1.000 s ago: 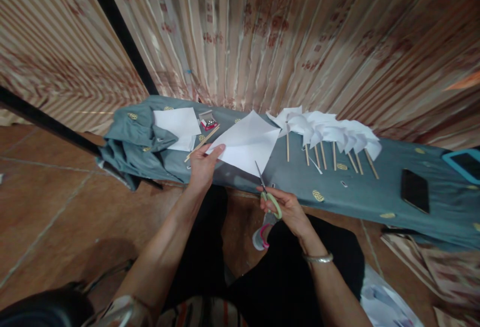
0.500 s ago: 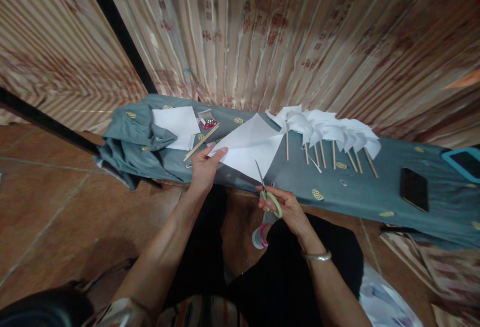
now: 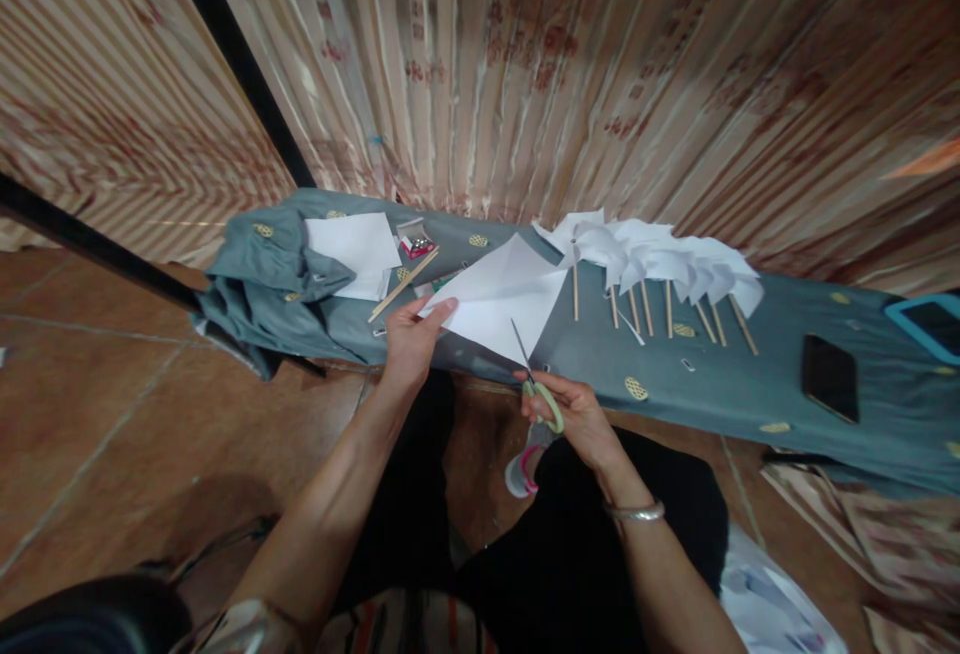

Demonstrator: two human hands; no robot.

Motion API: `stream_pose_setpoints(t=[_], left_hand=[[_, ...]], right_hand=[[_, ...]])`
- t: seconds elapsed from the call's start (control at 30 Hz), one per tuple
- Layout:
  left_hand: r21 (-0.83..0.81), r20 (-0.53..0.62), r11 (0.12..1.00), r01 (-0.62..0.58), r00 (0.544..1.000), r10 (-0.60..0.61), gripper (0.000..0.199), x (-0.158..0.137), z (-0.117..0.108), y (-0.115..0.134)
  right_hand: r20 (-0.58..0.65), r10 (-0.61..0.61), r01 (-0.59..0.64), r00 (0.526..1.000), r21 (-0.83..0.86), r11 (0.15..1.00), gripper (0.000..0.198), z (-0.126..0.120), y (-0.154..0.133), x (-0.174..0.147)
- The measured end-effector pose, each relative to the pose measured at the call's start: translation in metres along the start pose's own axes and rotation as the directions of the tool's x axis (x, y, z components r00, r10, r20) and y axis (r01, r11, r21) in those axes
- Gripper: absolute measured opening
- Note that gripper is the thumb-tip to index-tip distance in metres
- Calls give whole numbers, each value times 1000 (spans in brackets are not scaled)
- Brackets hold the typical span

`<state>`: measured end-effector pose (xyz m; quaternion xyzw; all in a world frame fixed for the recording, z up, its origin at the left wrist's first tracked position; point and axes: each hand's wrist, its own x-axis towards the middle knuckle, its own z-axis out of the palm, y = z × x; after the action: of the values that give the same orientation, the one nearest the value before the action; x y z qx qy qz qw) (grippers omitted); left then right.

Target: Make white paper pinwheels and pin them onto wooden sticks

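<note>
My left hand (image 3: 414,334) pinches the left corner of a white sheet of paper (image 3: 502,294), thumb on top. The sheet is held tilted like a diamond above the cloth and shows a faint crease. In my right hand (image 3: 574,414) are scissors with pale green handles (image 3: 551,406). Their blades lie at the sheet's near corner, one blade seen over the paper. To the right, several white paper pinwheels (image 3: 660,259) on wooden sticks overlap in a row.
A grey-green cloth (image 3: 727,384) covers the long narrow table. At left lie white paper sheets (image 3: 356,249), a small red box of pins (image 3: 416,242) and loose wooden sticks (image 3: 403,286). A dark phone (image 3: 829,377) and a blue-framed device (image 3: 926,326) lie at right. A pleated curtain (image 3: 525,74) hangs behind.
The sheet's far corner has dipped slightly. The scissors and my right hand have shifted very little, and both hands keep their holds.
</note>
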<state>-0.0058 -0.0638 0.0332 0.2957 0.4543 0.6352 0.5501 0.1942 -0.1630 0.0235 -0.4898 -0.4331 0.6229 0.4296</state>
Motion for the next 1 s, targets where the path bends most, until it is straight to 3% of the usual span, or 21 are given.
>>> stream_pose_setpoints(t=[0.5, 1.0], left_hand=[[7, 11, 993, 118, 993, -118, 45, -8, 4, 1], [9, -2, 995, 103, 995, -103, 43, -4, 0, -7]], right_hand=[[17, -1, 1, 1000, 4, 1000, 49, 0, 2, 3], [-27, 57, -57, 998, 17, 998, 48, 1, 4, 5]])
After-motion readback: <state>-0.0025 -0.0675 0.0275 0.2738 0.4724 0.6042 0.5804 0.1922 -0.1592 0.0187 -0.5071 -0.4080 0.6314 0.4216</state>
